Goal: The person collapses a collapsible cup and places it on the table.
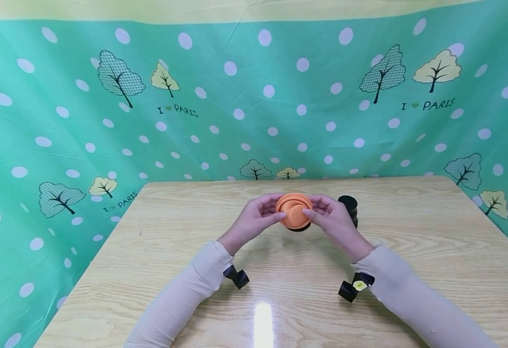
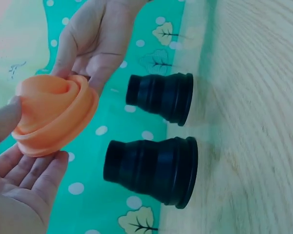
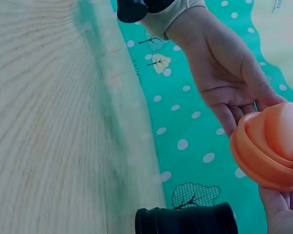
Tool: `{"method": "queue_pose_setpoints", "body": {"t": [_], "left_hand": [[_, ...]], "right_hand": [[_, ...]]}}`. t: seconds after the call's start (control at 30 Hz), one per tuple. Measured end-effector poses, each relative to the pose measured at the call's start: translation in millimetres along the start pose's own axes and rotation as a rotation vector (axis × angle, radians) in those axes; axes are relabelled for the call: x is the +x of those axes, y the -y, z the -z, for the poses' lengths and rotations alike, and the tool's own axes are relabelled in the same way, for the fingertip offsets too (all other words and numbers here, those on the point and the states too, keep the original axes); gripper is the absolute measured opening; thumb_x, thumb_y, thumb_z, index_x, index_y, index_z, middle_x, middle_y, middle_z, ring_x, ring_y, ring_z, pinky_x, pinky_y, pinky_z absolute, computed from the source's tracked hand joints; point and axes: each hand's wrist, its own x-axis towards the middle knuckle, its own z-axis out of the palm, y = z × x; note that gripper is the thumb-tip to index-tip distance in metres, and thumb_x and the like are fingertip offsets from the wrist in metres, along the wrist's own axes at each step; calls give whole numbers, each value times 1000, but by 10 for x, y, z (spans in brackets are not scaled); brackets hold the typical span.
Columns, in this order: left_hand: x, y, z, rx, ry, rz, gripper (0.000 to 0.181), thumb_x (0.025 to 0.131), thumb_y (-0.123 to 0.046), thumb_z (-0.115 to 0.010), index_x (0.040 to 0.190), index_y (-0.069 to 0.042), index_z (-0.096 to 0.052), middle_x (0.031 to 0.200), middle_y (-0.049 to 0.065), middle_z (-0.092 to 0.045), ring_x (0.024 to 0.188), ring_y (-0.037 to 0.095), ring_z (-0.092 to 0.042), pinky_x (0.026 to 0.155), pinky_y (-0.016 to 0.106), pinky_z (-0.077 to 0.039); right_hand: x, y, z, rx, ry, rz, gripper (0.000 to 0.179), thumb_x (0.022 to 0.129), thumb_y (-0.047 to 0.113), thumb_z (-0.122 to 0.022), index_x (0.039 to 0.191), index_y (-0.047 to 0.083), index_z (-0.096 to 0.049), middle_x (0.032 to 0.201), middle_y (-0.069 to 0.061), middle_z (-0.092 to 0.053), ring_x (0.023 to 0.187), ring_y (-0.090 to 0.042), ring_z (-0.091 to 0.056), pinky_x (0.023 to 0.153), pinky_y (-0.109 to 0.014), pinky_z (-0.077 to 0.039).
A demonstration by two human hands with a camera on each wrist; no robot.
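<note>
Between both hands, above the table, is an orange collapsible cup (image 1: 295, 211), its soft stepped wall pushed in unevenly. My left hand (image 1: 257, 216) pinches its left side, thumb on the near face and fingers behind. On the opposite side my right hand (image 1: 333, 218) grips it in the same way. Two black stepped cups (image 2: 154, 170) stand with their wide ends down on the table in the left wrist view. In the head view, one black cup (image 1: 349, 208) is partly hidden by the right hand, and the other shows only a dark edge below the orange cup.
The wood-grain table (image 1: 171, 270) extends around the hands. Behind it hangs a green dotted cloth (image 1: 219, 96) printed with trees. Each wrist wears a black camera mount (image 1: 236, 278), low above the tabletop.
</note>
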Motion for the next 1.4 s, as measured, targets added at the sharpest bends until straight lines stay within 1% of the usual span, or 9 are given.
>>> {"method": "queue_pose_setpoints", "body": {"t": [0.17,0.3,0.43,0.47,0.57,0.77,0.9,1.17,1.4], "left_hand": [[3,-4,-29,54,-60,-8,39,88,-11,-67,125,-1,-59,107,15,-66,85,13,-64,76,26,-54],[-8,-48,-43,102,-83,-6,36,89,-12,-66,122,1,-61,109,16,-67,88,14,-65,76,26,-54],[-1,-36,-35,140,-91,-20,32,90,-9,-64,120,1,-63,109,15,-68,91,15,-65,78,27,-55],[12,6,-26,145,-93,-32,31,90,-9,-64,119,1,-63,109,14,-68,91,15,-66,77,27,-55],[15,19,-16,145,-87,-32,31,90,-8,-64,119,1,-63,109,15,-68,89,14,-66,77,26,-55],[6,22,8,155,-56,9,35,89,-8,-65,123,0,-62,113,14,-67,93,16,-66,78,26,-54],[-6,-12,15,171,-42,23,36,89,-8,-65,123,0,-61,114,13,-67,97,18,-66,79,26,-54],[-8,-53,17,144,-3,41,37,87,-10,-68,122,1,-62,112,15,-67,98,20,-66,80,27,-54],[-5,-92,44,139,-53,70,38,85,-14,-71,120,-3,-64,110,10,-68,97,16,-66,80,27,-55]], "right_hand": [[-11,-7,-34,47,1,-21,31,88,1,-64,115,-9,-52,93,0,-62,83,-8,-62,74,-20,-54],[-7,-17,-46,45,-6,-25,32,88,2,-64,114,-9,-51,93,0,-61,84,-8,-62,74,-20,-54],[-7,-40,-47,33,1,-8,32,87,2,-65,114,-10,-51,94,-1,-61,85,-8,-62,75,-22,-54],[-9,-44,-47,34,7,-4,32,87,2,-66,113,-9,-52,94,-1,-61,86,-9,-62,75,-22,-54],[-13,-48,-34,26,26,-18,32,86,4,-68,113,-7,-53,97,-1,-62,88,-10,-63,77,-24,-54],[-29,-48,18,-41,77,-36,39,84,9,-71,116,-6,-54,105,-5,-62,92,-11,-64,79,-26,-54],[-24,-49,50,-89,109,-8,41,84,11,-71,119,-4,-56,107,-11,-64,94,-13,-64,80,-27,-54],[-13,22,26,-175,157,42,39,84,20,-73,117,2,-62,110,-11,-66,95,-17,-66,77,-30,-55],[25,77,-6,-246,170,30,39,84,20,-72,118,5,-62,105,-11,-67,90,-18,-66,75,-38,-56]]}}
